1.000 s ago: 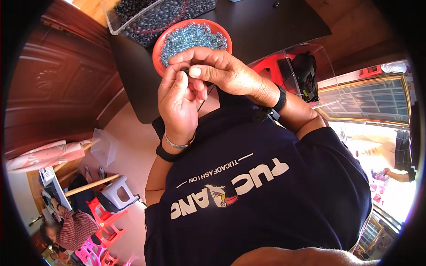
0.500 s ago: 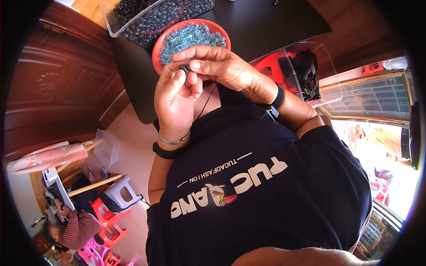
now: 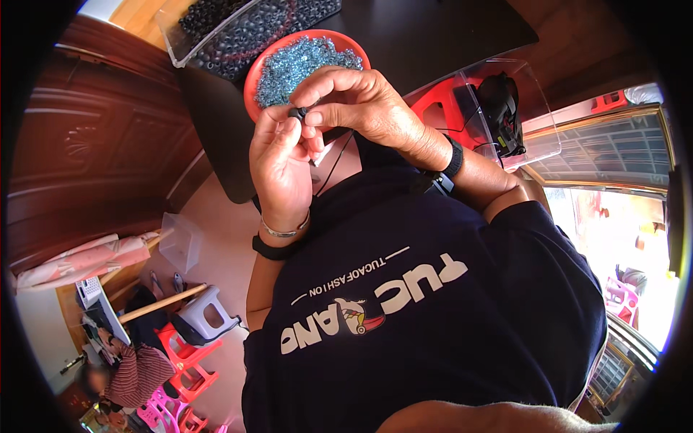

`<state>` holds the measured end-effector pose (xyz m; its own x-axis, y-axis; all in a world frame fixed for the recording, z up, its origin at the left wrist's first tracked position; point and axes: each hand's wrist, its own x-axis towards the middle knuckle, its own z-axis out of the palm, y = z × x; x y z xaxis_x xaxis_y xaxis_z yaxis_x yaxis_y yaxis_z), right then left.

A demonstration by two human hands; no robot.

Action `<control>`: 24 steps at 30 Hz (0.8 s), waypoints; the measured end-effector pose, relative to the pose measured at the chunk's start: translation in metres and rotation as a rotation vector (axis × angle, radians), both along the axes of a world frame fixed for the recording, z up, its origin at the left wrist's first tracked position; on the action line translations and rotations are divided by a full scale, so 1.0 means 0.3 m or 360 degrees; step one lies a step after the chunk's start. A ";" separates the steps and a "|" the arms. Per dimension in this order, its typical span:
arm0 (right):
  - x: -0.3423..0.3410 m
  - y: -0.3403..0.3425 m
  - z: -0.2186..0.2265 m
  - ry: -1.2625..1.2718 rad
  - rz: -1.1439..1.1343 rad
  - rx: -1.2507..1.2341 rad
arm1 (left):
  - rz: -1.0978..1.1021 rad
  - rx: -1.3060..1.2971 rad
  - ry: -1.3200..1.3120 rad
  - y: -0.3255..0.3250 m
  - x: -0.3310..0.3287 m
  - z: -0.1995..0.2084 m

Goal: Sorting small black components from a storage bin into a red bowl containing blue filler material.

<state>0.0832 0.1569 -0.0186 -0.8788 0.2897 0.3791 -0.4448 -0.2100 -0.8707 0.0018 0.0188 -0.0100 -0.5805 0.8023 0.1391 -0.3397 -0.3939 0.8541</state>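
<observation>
My left hand [image 3: 280,162] has its thumb and fingers closed on a small black rounded part [image 3: 297,113]. The thumb and forefinger of my right hand [image 3: 361,108] pinch together against the right side of that same part, so both hands meet at it. Just beyond the hands, a red bowl [image 3: 250,90] holds a heap of small shiny blue-silver pieces [image 3: 299,68]. Behind it to the left, a clear plastic bin [image 3: 189,56] is full of small black ring-like parts [image 3: 242,43]. My fingers hide some of the held part.
The dark table [image 3: 433,32] ends in front of my body. On the right are a clear box [image 3: 530,86] with a black device [image 3: 499,108] and a red stool [image 3: 440,108]. A person in a striped top [image 3: 141,375] sits far left near stacked stools [image 3: 188,353].
The black part has turned and shows more clearly between my fingers. My right forefinger has bent and shifted slightly right. The whole view has shifted a little.
</observation>
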 end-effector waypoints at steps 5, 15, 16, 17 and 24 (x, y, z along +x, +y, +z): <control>0.009 -0.003 0.003 -0.0073 0.0071 -0.0158 | -0.0036 -0.0003 0.0080 -0.004 0.001 -0.003; -0.004 0.010 -0.022 -0.0087 -0.0098 0.0117 | 0.0052 -0.0116 0.0090 -0.013 0.009 0.015; -0.004 0.013 -0.021 -0.0085 -0.0098 0.0119 | 0.0030 -0.0122 0.0076 -0.010 0.007 0.017; -0.005 0.017 -0.018 -0.0067 -0.0118 0.0171 | 0.0028 -0.0119 0.0079 -0.006 0.006 0.017; 0.016 0.021 0.019 -0.0048 -0.0334 0.0746 | -0.0004 -0.0121 0.0093 -0.001 -0.006 -0.016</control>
